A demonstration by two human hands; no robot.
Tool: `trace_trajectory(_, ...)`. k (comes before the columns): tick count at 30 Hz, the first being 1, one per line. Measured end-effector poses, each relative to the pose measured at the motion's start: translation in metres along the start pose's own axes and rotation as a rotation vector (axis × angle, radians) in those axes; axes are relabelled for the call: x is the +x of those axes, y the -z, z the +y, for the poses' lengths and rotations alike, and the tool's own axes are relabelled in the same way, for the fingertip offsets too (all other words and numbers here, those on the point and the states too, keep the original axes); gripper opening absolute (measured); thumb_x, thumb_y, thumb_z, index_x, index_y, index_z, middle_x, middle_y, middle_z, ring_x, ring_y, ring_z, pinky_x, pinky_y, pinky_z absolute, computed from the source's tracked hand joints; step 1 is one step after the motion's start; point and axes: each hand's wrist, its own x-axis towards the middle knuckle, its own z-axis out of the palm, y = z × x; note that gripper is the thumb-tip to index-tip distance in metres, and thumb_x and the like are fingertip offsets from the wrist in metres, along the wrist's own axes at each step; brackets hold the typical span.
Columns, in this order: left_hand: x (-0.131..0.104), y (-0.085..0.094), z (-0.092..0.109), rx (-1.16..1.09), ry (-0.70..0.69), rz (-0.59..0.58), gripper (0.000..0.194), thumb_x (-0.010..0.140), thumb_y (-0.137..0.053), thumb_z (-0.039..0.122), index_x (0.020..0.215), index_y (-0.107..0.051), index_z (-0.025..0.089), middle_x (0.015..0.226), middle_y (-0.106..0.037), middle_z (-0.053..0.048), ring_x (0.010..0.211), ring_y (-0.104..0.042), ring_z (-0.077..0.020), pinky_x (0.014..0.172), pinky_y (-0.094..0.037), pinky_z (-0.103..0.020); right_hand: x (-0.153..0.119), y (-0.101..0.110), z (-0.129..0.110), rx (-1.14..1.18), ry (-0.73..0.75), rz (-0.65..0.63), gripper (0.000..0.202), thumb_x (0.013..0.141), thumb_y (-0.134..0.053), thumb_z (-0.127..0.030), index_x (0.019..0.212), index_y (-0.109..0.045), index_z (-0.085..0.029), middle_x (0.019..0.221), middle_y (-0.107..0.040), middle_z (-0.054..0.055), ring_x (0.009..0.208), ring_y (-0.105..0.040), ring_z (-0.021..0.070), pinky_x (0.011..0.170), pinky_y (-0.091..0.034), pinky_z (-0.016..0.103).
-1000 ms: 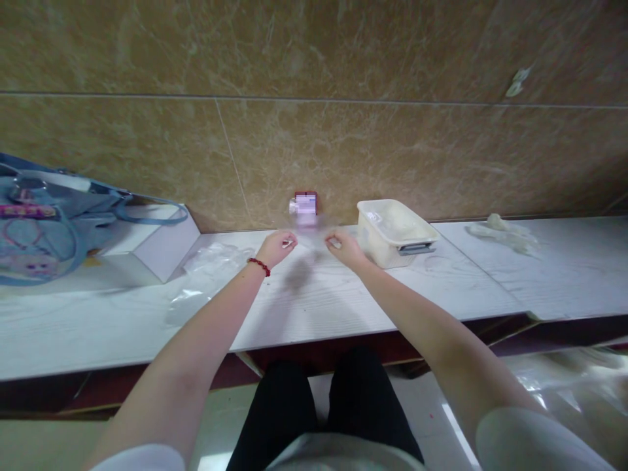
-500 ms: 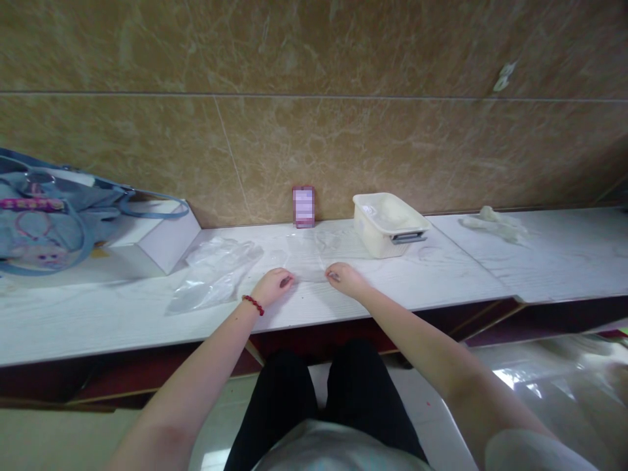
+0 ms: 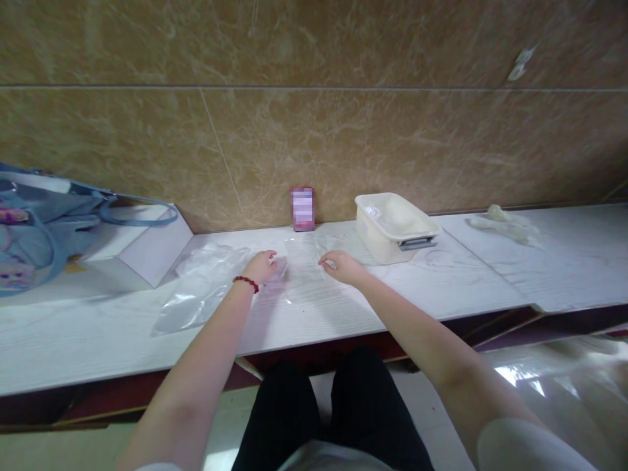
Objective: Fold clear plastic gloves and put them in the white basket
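Observation:
A clear plastic bag (image 3: 301, 265) lies flat on the white table (image 3: 343, 301) in front of me, hard to see against the surface. My left hand (image 3: 261, 267), with a red bead bracelet at the wrist, pinches the bag's left edge. My right hand (image 3: 338, 267) rests on its right edge with the fingers curled onto the film. Both hands are low on the table, about a hand's width apart.
A pile of clear plastic bags (image 3: 201, 284) lies left of my left hand. A white lidded box (image 3: 395, 227) and a small pink card (image 3: 303, 209) stand against the marble wall. A blue bag (image 3: 34, 229) sits on a white box (image 3: 142, 245) at far left. Crumpled plastic (image 3: 505, 221) lies far right.
The hands held the clear bag up in the air a second ago, then brought it down onto the table; now both hands sit slightly further from me on the flattened bag.

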Motion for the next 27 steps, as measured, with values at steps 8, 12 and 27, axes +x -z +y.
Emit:
trace_trajectory(8, 0.031, -0.014, -0.011, 0.138, 0.055, -0.025, 0.046, 0.076, -0.039, 0.045, 0.104, -0.052, 0.011, 0.103, -0.055, -0.017, 0.1, -0.05, -0.0265, 0.085, -0.035, -0.037, 0.053, -0.016, 0.005, 0.023, 0.012, -0.131, 0.022, 0.076, -0.046, -0.016, 0.091, -0.062, -0.018, 0.091, -0.064, 0.004, 0.085, -0.057, 0.0137, 0.078, -0.042, 0.027)
trace_trajectory(12, 0.029, -0.019, -0.019, 0.149, 0.0, -0.028, 0.038, 0.076, -0.039, 0.044, 0.097, -0.054, 0.015, 0.097, -0.056, -0.012, 0.095, -0.051, -0.0227, 0.085, -0.035, -0.034, 0.057, -0.028, 0.001, -0.03, 0.165, -0.225, 0.028, 0.076, -0.047, -0.016, 0.101, -0.058, -0.016, 0.102, -0.061, 0.006, 0.097, -0.053, 0.0158, 0.087, -0.038, 0.03)
trace_trajectory(27, 0.017, -0.009, 0.014, -0.686, 0.084, -0.038, 0.037, 0.073, -0.045, 0.044, 0.1, -0.041, 0.02, 0.07, -0.057, 0.0, 0.055, -0.052, -0.0112, 0.049, -0.037, -0.021, 0.045, -0.047, 0.008, -0.047, 0.285, -0.181, 0.03, 0.077, -0.051, -0.027, 0.106, -0.056, -0.019, 0.114, -0.054, 0.008, 0.107, -0.046, 0.0187, 0.092, -0.034, 0.035)
